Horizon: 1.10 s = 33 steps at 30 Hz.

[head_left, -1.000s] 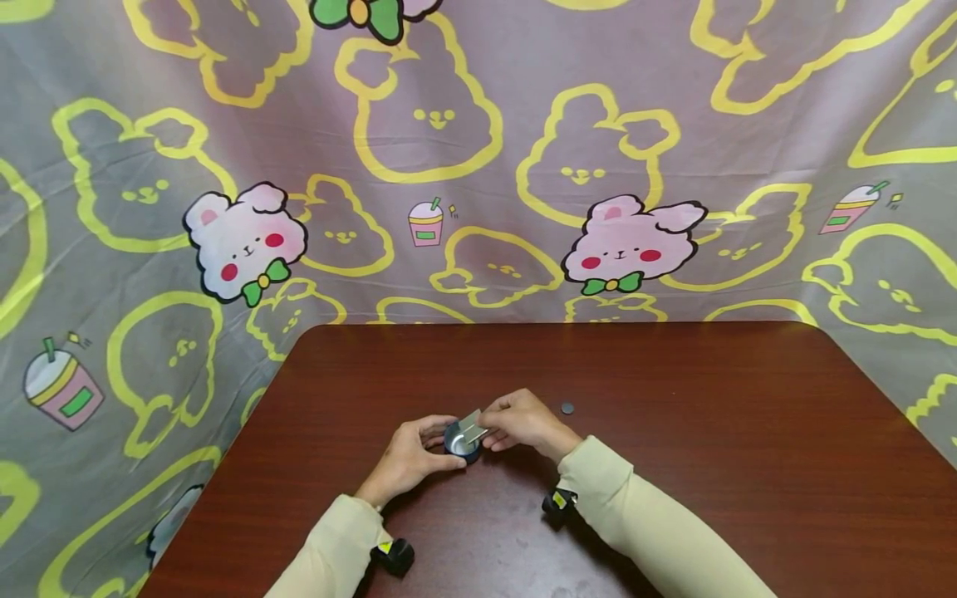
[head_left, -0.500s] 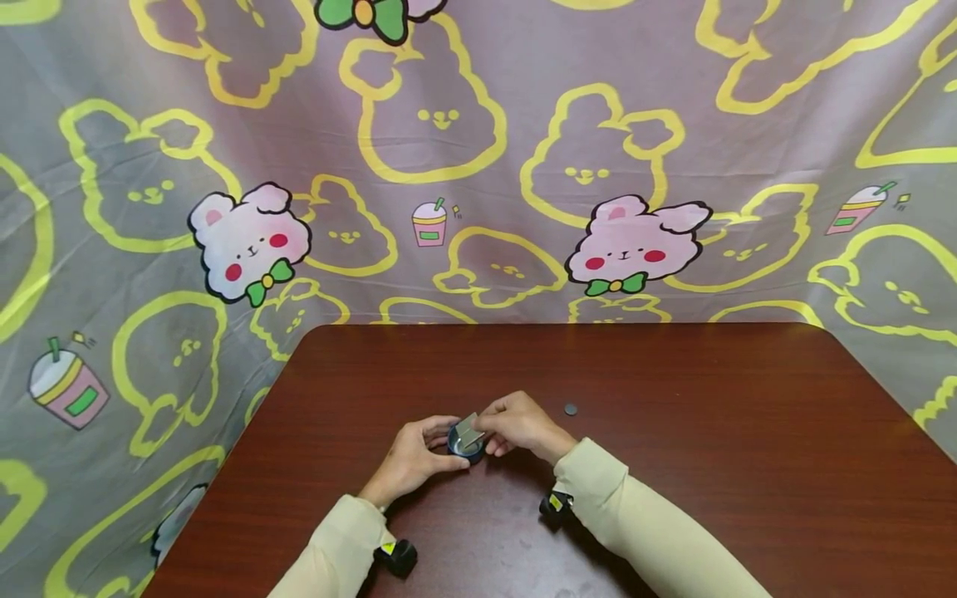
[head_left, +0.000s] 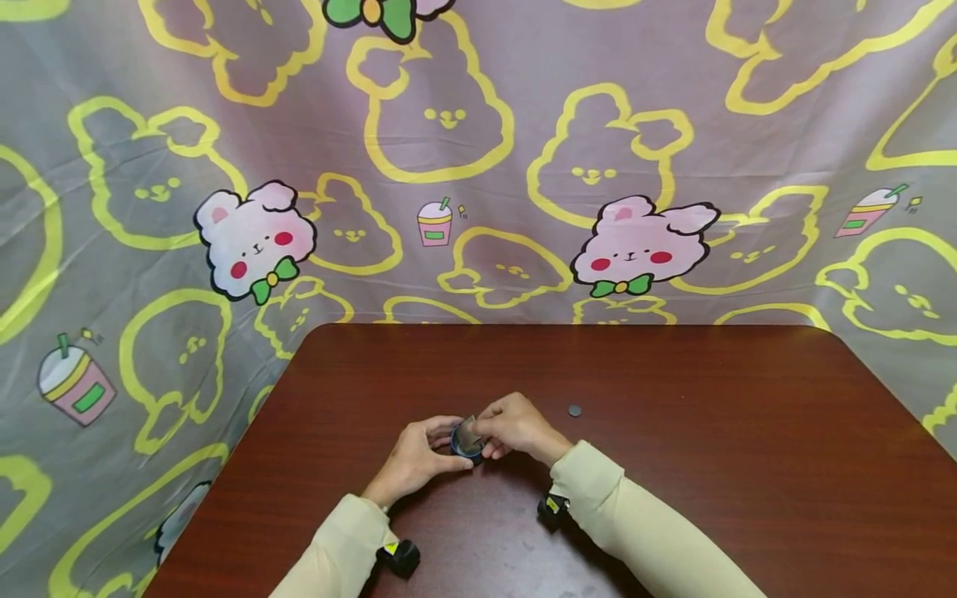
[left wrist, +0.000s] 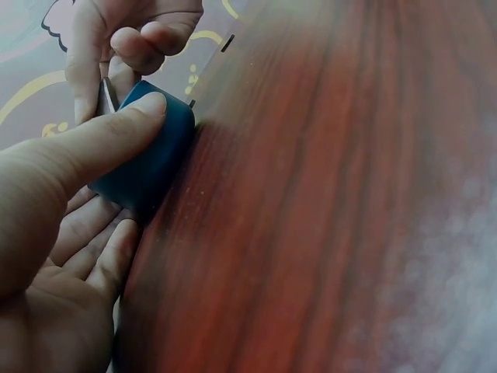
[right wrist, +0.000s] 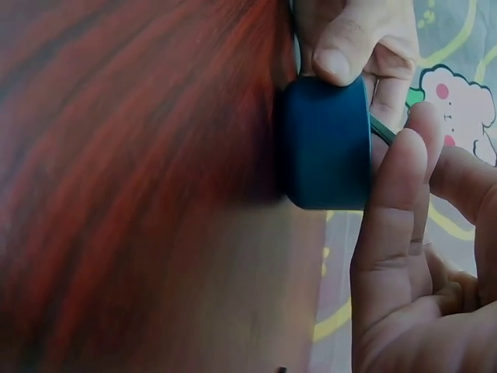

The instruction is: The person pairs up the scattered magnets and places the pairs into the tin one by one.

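A small, round, dark blue cup-like container (right wrist: 326, 148) stands upright on the table, its open top facing up. My left hand (head_left: 411, 455) grips its side, the thumb on the near wall in the left wrist view. My right hand (head_left: 517, 425) pinches a thin, flat, greyish piece (head_left: 467, 433) whose lower end reaches into the container's mouth. Just a narrow edge of this flat piece (left wrist: 107, 95) shows in the left wrist view. Its exact kind cannot be told. The inside of the container is mostly hidden by the piece and the fingers.
A small grey disc (head_left: 574, 410) lies on the brown wooden table (head_left: 673, 465), beyond and right of my right hand. Behind the table hangs a patterned curtain (head_left: 516, 166). Each wrist carries a small black camera (head_left: 399, 556).
The flat piece has turned and sits further over the container's mouth, with my right hand shifting slightly nearer the container. My left hand keeps its hold. The head view has shifted a little.
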Tool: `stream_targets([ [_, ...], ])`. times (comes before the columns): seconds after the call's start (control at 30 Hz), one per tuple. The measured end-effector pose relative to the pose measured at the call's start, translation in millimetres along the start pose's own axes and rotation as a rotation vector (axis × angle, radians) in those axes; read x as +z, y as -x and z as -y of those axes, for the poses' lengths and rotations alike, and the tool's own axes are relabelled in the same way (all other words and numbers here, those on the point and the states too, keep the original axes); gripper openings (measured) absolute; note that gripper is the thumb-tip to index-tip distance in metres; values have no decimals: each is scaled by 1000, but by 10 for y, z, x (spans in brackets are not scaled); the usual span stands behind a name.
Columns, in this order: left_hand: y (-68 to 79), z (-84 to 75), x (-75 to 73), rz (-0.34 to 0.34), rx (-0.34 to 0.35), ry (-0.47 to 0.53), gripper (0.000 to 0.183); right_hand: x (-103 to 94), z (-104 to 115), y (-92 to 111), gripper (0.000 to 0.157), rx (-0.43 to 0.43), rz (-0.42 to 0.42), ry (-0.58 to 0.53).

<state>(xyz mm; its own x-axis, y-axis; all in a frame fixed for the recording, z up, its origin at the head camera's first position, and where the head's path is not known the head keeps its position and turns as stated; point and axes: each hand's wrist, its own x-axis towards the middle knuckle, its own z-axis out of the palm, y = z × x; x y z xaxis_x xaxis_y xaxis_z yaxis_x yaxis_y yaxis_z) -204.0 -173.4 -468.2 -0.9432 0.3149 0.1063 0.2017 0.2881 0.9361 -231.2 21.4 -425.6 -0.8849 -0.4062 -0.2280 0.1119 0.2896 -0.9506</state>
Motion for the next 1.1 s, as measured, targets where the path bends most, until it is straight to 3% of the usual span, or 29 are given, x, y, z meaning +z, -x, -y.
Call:
stream_targets([
  [0.27,0,-13,3,-3,-7,-9,59,1,2,11,18,-13,-28,68],
  [0.5,83,-345,3,16,-6,7,55,15,51,32,15,-50,-66,116],
  [0.8,74,-356,-6,19,7,-10,55,-7,72,42,19,-84,-76,238],
  [1.1,73,-349,10,14,-2,-8,56,-38,-31,23,14,-81,-113,259],
])
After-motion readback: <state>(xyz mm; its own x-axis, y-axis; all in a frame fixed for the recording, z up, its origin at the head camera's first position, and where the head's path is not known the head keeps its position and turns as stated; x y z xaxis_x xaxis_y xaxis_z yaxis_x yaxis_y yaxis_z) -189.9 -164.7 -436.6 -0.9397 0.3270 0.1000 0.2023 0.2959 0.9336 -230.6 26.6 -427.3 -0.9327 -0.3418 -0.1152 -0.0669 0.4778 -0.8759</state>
